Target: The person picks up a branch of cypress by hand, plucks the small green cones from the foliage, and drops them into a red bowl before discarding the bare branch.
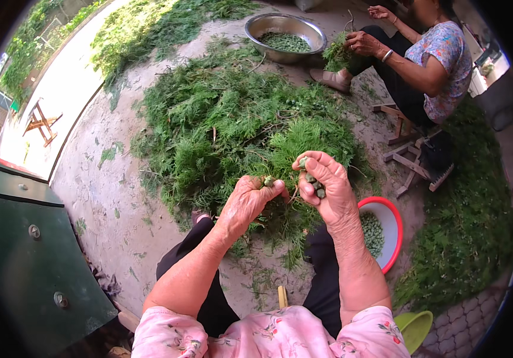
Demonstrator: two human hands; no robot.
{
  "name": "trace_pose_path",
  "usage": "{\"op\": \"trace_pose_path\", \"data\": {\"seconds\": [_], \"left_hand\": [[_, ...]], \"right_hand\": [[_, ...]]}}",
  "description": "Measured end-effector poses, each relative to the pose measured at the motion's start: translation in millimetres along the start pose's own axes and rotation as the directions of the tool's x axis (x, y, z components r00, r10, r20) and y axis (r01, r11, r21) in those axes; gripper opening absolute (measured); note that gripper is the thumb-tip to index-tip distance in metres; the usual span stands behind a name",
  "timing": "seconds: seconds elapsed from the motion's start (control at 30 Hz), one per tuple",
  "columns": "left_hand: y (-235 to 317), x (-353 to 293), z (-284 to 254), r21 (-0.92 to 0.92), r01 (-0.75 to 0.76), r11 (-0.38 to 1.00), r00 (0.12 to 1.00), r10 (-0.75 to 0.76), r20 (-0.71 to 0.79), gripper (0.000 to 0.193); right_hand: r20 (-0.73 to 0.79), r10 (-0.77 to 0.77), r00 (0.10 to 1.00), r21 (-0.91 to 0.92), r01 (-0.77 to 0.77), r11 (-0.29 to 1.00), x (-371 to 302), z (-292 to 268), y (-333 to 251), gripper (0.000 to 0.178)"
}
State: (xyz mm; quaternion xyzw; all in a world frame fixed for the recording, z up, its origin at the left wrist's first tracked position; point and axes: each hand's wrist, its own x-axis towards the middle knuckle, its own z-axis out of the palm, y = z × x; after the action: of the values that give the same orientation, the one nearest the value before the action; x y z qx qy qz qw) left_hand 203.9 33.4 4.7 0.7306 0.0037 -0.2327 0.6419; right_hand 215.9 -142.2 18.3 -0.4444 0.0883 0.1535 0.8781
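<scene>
My left hand (247, 204) is closed in a pinch, with a round green cone (269, 181) showing at its fingertips. Feathery evergreen foliage shows just below those fingers; whether it is part of what they hold is unclear. Several small green cones (311, 178) lie in the curled fingers of my right hand (332, 191), one of them between thumb and forefinger. Both hands are close together above the near edge of a large heap of cut green sprigs (226, 125). Beside my right forearm stands a white bowl with a red rim (392, 230), partly filled with green cones (371, 234).
A metal basin (256, 25) holding green cones stands beyond the heap. At the far right a seated person (441, 62) holds a sprig (338, 53). Wooden stools (414, 161), more foliage (462, 221), a yellow-green container (416, 329) and a dark green panel (27, 262) surround me.
</scene>
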Motion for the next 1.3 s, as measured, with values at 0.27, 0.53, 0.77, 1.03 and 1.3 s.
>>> {"op": "trace_pose_path", "data": {"seconds": [0.27,0.53,0.77,1.03,1.3], "left_hand": [[-7,5,3,0.211,-0.058,0.976,0.993,0.078,-0.089,0.033],[-15,6,7,0.637,-0.101,0.764,0.955,0.254,-0.152,0.034],[-4,3,4,0.345,-0.071,0.936,0.992,0.103,-0.074,0.033],[9,0,1,-0.350,0.043,0.936,0.985,-0.099,-0.143,0.024],[9,-1,2,-0.422,0.010,0.907,0.995,-0.052,-0.090,0.033]], "right_hand": [[0.029,0.090,0.995,-0.129,-0.086,0.988,-4,5,0,0.017],[0.232,-0.274,0.933,-0.829,0.337,0.445,1,6,18,0.025],[0.059,0.138,0.989,-0.281,-0.116,0.953,4,-3,14,0.022],[0.045,0.129,0.991,0.123,-0.134,0.983,6,-4,13,0.028],[0.021,0.140,0.990,0.110,-0.142,0.984,7,-6,16,0.025]]}}
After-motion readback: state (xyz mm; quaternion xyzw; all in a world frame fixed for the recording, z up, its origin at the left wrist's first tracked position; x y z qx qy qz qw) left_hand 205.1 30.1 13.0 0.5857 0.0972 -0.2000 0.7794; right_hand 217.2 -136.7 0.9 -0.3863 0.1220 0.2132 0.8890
